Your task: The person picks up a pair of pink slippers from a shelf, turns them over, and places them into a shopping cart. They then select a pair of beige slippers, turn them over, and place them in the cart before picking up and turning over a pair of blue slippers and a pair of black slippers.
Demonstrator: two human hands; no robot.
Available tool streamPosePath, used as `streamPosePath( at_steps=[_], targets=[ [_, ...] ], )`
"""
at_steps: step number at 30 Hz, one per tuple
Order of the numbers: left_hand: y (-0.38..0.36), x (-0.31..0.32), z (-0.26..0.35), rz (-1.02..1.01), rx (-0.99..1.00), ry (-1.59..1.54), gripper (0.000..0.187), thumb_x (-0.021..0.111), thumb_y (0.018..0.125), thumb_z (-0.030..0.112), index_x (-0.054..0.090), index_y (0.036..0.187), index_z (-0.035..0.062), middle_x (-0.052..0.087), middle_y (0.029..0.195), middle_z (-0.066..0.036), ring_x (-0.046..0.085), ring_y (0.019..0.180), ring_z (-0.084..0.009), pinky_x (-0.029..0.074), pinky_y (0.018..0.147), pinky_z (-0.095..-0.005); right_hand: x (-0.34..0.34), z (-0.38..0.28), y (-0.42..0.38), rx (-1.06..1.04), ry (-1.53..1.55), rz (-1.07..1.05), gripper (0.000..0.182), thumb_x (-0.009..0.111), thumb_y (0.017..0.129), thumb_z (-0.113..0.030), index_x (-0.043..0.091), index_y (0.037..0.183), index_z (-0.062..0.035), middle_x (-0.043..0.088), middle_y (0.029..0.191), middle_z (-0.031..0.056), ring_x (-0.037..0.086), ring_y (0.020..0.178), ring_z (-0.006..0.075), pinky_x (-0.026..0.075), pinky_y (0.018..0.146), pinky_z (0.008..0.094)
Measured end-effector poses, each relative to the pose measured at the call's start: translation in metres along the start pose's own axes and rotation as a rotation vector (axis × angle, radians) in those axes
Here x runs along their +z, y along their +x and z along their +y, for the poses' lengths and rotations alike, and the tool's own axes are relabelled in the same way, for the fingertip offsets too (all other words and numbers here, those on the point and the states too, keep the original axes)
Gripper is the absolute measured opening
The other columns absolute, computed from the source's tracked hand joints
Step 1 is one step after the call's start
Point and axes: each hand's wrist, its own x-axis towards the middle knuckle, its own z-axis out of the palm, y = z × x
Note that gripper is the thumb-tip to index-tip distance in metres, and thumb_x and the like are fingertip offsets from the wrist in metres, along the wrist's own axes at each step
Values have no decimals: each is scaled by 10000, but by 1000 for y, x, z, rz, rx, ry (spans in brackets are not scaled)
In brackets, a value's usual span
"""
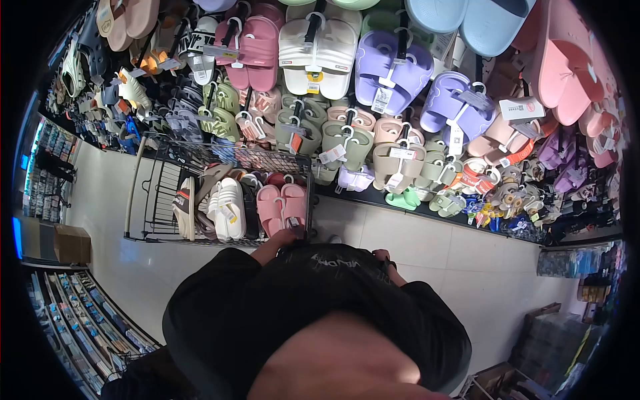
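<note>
My left hand (285,237) is at the near right corner of a black wire shopping cart (152,230), right by a pair of pink slide sandals (272,210). Its fingers are too dark and small to tell whether they grip the cart or a sandal. Beside the pink pair in the cart lie white slides (230,207) and cream slides with a dark band (183,213), with darker pairs partly hidden between them. Close to my black shirt is my right hand (381,256), its fingers mostly hidden. I see no object in it.
A display wall of hanging slides fills the far side, with white (319,57), purple (393,70) and pink pairs (567,63). Shelves (80,320) stand at lower left, near a cardboard box (71,245). Stacked goods (550,347) sit at lower right on the tiled floor (427,250).
</note>
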Motion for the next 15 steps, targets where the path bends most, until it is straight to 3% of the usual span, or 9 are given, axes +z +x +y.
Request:
streamPosePath(
  at_steps=[3, 9, 12, 15],
  targets=[
    [-6, -30, 20, -83, -232, -224, 298, 555, 844, 235, 680, 1096, 138, 648, 1116, -155, 626, 1050, -330, 498, 923, -426, -7, -5, -6, -18, -45, 3, 326, 597, 829, -299, 695, 1098, -143, 666, 1127, 129, 622, 1085, 295, 488, 954, 399],
    [23, 43, -37, 51, 8, -122, 296, 520, 875, 269, 684, 1077, 128, 652, 1097, -162, 624, 1053, -341, 502, 905, -435, -16, -15, -22, -52, -124, 32, 322, 595, 835, -300, 696, 1097, -143, 663, 1136, 130, 619, 1091, 297, 486, 958, 400],
    [-5, -36, 20, -13, -387, -344, 336, 524, 872, 316, 672, 1083, 99, 653, 1092, -184, 625, 1047, -354, 498, 900, -438, -10, -10, -19, -46, -104, 56, 320, 595, 837, -300, 697, 1096, -143, 661, 1141, 131, 617, 1094, 299, 487, 957, 403],
    [-16, -46, 12, -22, -199, -281, 407, 530, 854, 382, 658, 1092, 78, 658, 1082, -202, 626, 1033, -368, 493, 894, -442, -2, -5, -18, -29, -63, 79, 319, 598, 837, -299, 699, 1096, -143, 660, 1144, 134, 616, 1096, 302, 489, 953, 408]
  ],
)
